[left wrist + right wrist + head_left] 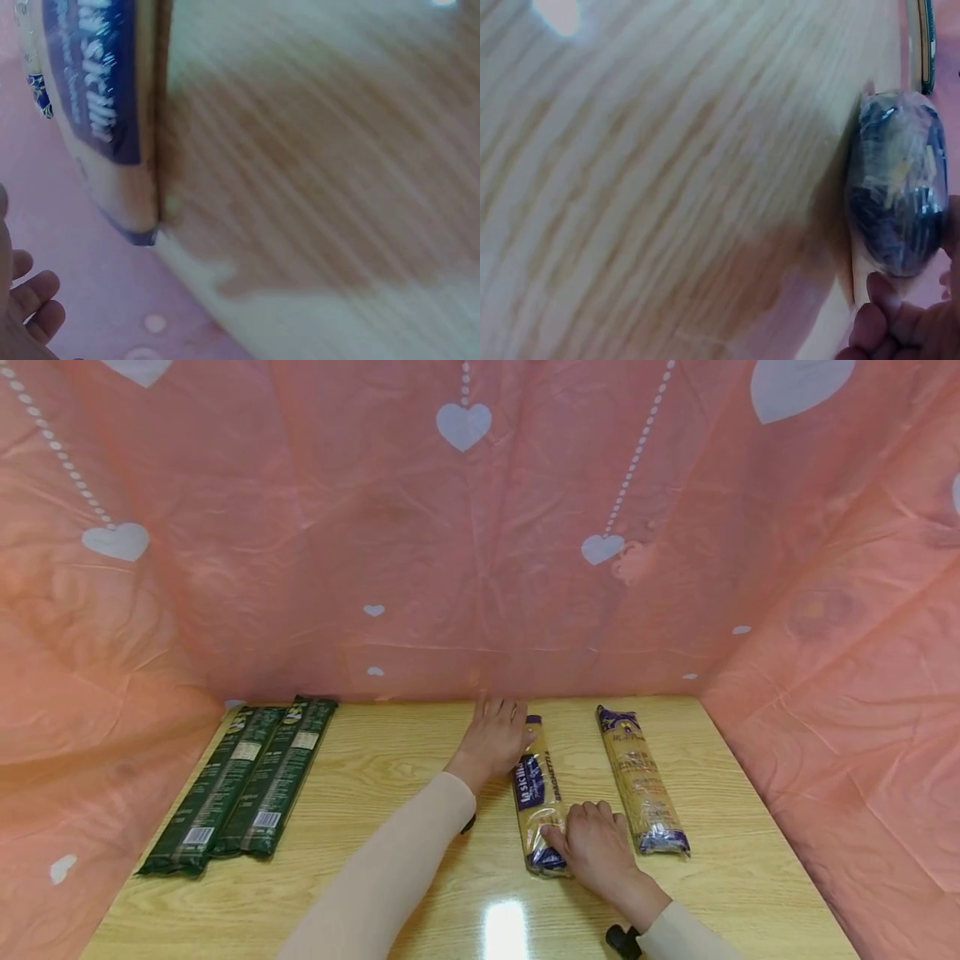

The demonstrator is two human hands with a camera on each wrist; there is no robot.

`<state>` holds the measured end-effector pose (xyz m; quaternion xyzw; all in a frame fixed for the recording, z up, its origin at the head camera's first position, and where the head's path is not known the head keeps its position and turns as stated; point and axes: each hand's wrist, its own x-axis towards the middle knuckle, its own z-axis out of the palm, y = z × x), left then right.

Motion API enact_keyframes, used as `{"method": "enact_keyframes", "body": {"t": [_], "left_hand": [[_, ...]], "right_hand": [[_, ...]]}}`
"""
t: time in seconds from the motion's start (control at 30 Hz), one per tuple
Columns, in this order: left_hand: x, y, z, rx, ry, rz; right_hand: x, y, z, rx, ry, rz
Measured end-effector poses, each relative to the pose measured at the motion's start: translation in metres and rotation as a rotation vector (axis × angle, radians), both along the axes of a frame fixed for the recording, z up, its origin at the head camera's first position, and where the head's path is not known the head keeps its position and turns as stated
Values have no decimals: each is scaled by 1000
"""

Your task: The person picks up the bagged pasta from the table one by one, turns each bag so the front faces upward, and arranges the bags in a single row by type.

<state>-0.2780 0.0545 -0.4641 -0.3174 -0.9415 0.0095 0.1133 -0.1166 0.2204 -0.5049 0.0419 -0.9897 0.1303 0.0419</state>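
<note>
Apparently in hand: settling or straightening the spaghetti packet (pixel 534 785), lying face up on the worktop (pixel 390 777), slightly right of centre and stretched lengthwise away from the person, a little aslant. At the far end, left hand (pixel 491 739) with fingers extended and slightly spread toward the backdrop (pixel 480 602), gripping nothing; thumb reaching the packet's left edge (touching or only close, impossible to tell). At the near end, right hand (pixel 598 852) with fingers bent beside the right edge, thumb over the wrapper, one fingertip close against the side: by the look of it, a light pinch, with little gap left.

Called for next, as a judgement: keeping both ends aligned, then easing the right thumb and fingertips away without dragging the slick wrapper.

To the right, well apart from the spaghetti packet: a second pasta packet (pixel 645 777), gold with purple ends, also aslant. Far left, side by side: an outer green packet (pixel 213 793) and an inner green packet (pixel 281 785). Seemingly nothing blocking the packet sideways except the hands themselves; behind the left fingers, only the heart-printed backdrop, limiting any farther push.
</note>
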Motion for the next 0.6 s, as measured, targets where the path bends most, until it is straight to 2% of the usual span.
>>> {"method": "enact_keyframes", "body": {"t": [0.07, 0.13, 0.3, 0.37, 0.43, 0.6], "left_hand": [[5, -2, -5, -5, -24, 6], [10, -4, -9, -28, -50, 4], [31, -10, -17, -41, -183, -30], [39, -13, -21, -38, -242, -37], [46, -16, -26, -38, -290, -46], [59, -23, -32, -69, -422, -83]], "right_hand": [[0, 3, 0, 1, -18, -2], [1, 5, -1, 27, 14, 13], [12, 6, -6, 170, 243, 68], [17, 6, -7, 193, 290, 97], [21, 4, -7, 184, 255, 137], [27, -3, -7, 92, -9, 191]]}}
